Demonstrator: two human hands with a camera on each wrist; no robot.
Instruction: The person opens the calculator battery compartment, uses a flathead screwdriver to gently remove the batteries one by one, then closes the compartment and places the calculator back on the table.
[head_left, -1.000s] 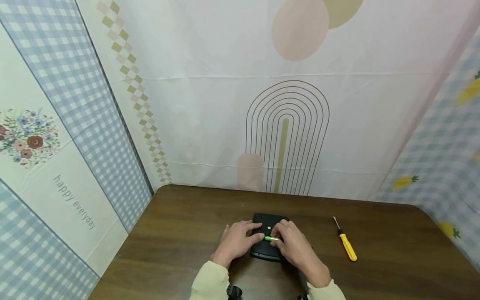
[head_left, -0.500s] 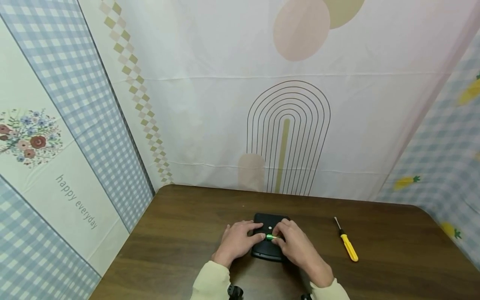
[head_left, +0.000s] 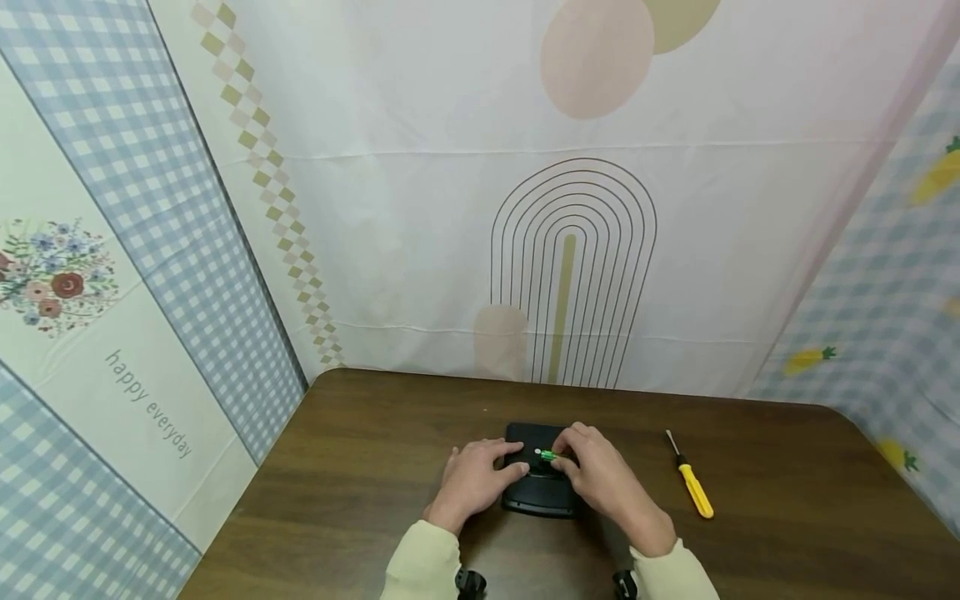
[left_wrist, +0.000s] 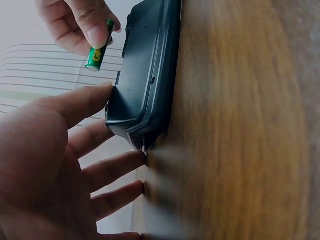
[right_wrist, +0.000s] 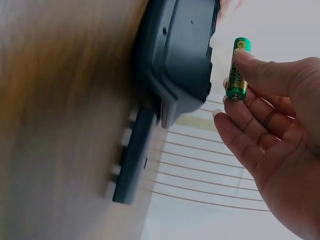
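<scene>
A black flat device [head_left: 540, 496] lies on the wooden table, its back with a small white spot facing up. My left hand [head_left: 476, 477] rests against its left side. In the left wrist view the thumb touches the device's upper edge [left_wrist: 135, 75], while other fingers spread down to the table. Between thumb and fingertips my right hand [head_left: 603, 479] pinches a green GP battery [right_wrist: 239, 70], held just above the device's back. The battery [left_wrist: 100, 47] looks apart from the device in both wrist views. The area under the right fingers is partly hidden in the head view.
A yellow-handled screwdriver [head_left: 693, 487] lies on the table [head_left: 780, 467] to the right. In the right wrist view a dark narrow piece with pale bumps [right_wrist: 135, 157] sits beside the device. Patterned cloth [head_left: 420, 250] hangs behind the table.
My right hand has moved slightly up and away with the battery, which lay lower over the device's back before. My left hand has stayed in place.
</scene>
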